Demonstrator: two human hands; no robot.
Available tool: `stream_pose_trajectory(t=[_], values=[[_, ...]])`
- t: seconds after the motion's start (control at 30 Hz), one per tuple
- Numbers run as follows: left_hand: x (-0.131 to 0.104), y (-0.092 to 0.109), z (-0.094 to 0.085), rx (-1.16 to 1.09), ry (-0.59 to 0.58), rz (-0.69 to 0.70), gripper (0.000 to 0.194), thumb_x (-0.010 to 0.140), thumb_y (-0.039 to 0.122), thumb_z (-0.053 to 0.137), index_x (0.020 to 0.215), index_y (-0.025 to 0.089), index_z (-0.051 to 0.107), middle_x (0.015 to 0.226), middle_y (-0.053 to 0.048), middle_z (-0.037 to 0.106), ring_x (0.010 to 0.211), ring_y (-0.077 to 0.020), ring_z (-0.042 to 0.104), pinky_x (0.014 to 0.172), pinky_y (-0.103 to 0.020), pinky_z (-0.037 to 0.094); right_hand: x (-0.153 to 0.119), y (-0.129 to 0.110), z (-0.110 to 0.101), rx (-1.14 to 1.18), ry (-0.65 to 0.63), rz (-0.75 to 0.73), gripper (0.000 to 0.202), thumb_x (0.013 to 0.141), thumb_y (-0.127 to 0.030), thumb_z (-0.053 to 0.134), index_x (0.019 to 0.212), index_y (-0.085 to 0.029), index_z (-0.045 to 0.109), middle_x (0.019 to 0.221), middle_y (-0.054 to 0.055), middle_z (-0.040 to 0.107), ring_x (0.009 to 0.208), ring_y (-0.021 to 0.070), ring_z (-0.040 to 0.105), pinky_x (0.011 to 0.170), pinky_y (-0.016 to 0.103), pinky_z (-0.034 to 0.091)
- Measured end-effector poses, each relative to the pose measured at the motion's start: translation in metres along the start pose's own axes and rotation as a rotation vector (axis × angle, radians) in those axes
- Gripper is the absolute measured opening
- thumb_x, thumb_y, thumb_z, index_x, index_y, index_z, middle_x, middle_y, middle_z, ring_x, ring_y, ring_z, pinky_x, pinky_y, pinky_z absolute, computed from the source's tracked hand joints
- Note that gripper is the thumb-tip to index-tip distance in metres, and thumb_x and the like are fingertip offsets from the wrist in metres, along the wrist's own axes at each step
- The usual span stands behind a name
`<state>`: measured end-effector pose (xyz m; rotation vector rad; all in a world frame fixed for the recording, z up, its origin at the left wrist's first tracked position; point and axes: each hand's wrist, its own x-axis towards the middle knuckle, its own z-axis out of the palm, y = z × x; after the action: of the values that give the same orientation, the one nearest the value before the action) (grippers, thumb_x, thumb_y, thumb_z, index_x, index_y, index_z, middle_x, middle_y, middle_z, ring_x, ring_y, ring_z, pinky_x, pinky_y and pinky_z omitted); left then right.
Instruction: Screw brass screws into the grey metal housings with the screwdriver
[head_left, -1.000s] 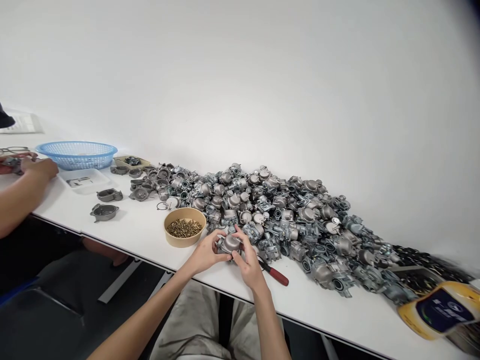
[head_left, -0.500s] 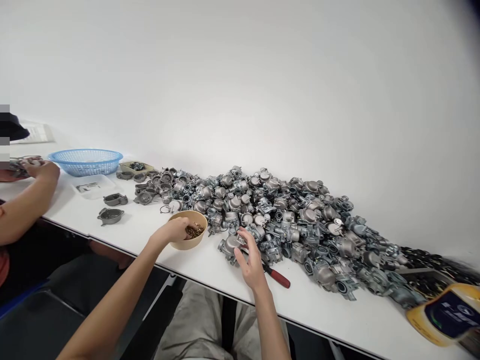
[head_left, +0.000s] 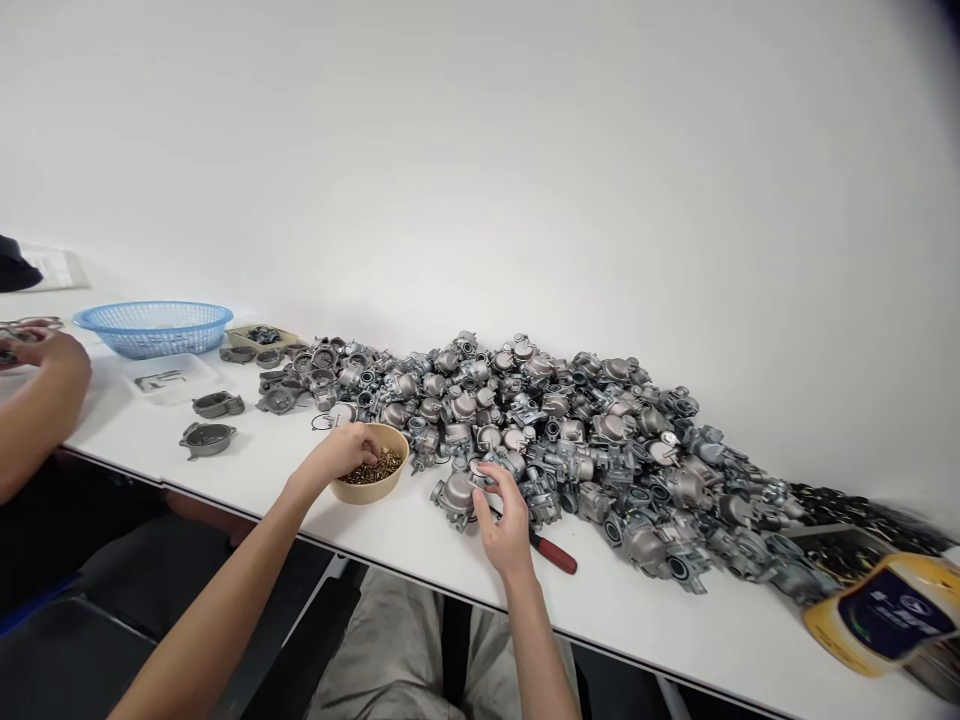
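My left hand (head_left: 345, 452) reaches over the rim of a tan bowl (head_left: 369, 492) of small brass-coloured screws (head_left: 384, 466). Its fingers are pinched together just at the screws; whatever lies between them is hidden. A single metal carburetor (head_left: 456, 494) sits on the table in front of the heap, its rounded bowl facing up. Beside it is my right hand (head_left: 504, 520), thumb and forefinger spread apart at the carburetor's right side, seeming to touch it lightly. Partly behind this hand lies a screwdriver with a red handle (head_left: 553, 554).
A large heap of carburetors (head_left: 555, 410) runs along the wall. Loose float bowls (head_left: 208, 438), a clear tray (head_left: 169, 380) and a blue basket (head_left: 154, 330) stand left, near a co-worker's hand (head_left: 45, 350). A yellow packet (head_left: 885, 610) lies at right.
My left hand has risen slightly from among the screws, leaving more of them visible. The right hand stays by the carburetor. The whole view has shifted a little.
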<state>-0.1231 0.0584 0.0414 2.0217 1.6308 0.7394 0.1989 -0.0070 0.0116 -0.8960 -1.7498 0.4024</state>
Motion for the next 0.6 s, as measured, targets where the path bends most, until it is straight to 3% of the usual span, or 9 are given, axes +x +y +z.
stream_pose_trajectory(t=[0.17, 0.3, 0.47, 0.6], values=[[-0.003, 0.0, -0.005, -0.074, -0.024, -0.015, 0.018, 0.067, 0.027, 0.067, 0.081, 0.021, 0.077, 0.085, -0.007, 0.078, 0.083, -0.0272, 0.071, 0.073, -0.029, 0.053, 0.001, 0.004, 0.002, -0.016, 0.034, -0.005, 0.02, 0.098, -0.027, 0.05, 0.112, -0.021, 0.063, 0.118, 0.012, 0.062, 0.111, 0.025, 0.058, 0.088, 0.037, 0.051], [-0.014, 0.021, -0.004, -0.298, 0.021, 0.061, 0.027, 0.073, 0.038, 0.071, 0.093, 0.02, 0.077, 0.093, -0.008, 0.078, 0.089, -0.0272, 0.072, 0.08, -0.032, 0.056, 0.002, -0.001, 0.001, -0.008, 0.089, -0.043, 0.016, 0.095, -0.023, 0.053, 0.105, -0.02, 0.065, 0.112, 0.011, 0.063, 0.106, 0.0253, 0.06, 0.085, 0.037, 0.051], [-0.032, 0.064, 0.02, -0.584, 0.043, 0.202, 0.028, 0.074, 0.04, 0.078, 0.091, 0.017, 0.077, 0.096, -0.01, 0.077, 0.091, -0.0261, 0.072, 0.086, -0.038, 0.058, 0.004, -0.024, -0.003, -0.016, 0.17, -0.169, 0.012, 0.09, -0.016, 0.059, 0.097, -0.021, 0.068, 0.1, 0.01, 0.065, 0.09, 0.0237, 0.062, 0.073, 0.035, 0.05], [-0.042, 0.093, 0.047, -0.782, -0.063, 0.26, 0.024, 0.075, 0.031, 0.08, 0.093, 0.015, 0.075, 0.09, -0.01, 0.076, 0.084, -0.0249, 0.072, 0.079, -0.037, 0.059, 0.006, -0.043, -0.004, 0.034, 0.086, -0.194, 0.016, 0.089, -0.015, 0.062, 0.1, -0.023, 0.07, 0.092, 0.007, 0.067, 0.072, 0.0196, 0.06, 0.061, 0.031, 0.048]])
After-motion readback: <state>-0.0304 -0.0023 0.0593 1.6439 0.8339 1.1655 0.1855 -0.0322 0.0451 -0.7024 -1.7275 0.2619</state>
